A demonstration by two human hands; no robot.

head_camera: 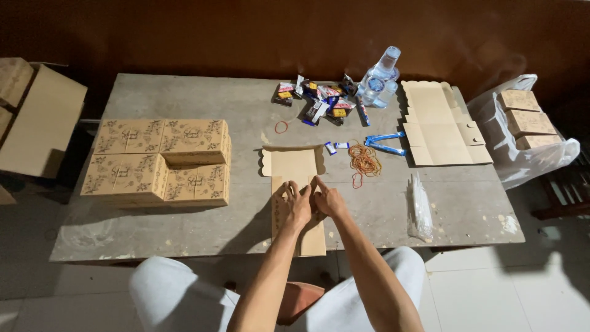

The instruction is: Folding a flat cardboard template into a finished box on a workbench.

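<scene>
A flat, unfolded brown cardboard box blank (294,165) lies on the grey table (184,92) in front of me, reaching to the near edge. My left hand (296,203) and my right hand (327,198) rest side by side on its middle, fingers bent, pressing or folding the card. Just beyond it lie a heap of orange rubber bands (364,158), a single red rubber band (281,127) and two small blue-and-white sachets (335,147).
Folded patterned boxes (161,161) are stacked at the left. At the far side lie several snack packets (319,98), water bottles (379,77), blue packets (384,142) and flat box blanks (439,123). A clear plastic sleeve (419,209) lies right. A white bag of boxes (525,123) sits beside the table.
</scene>
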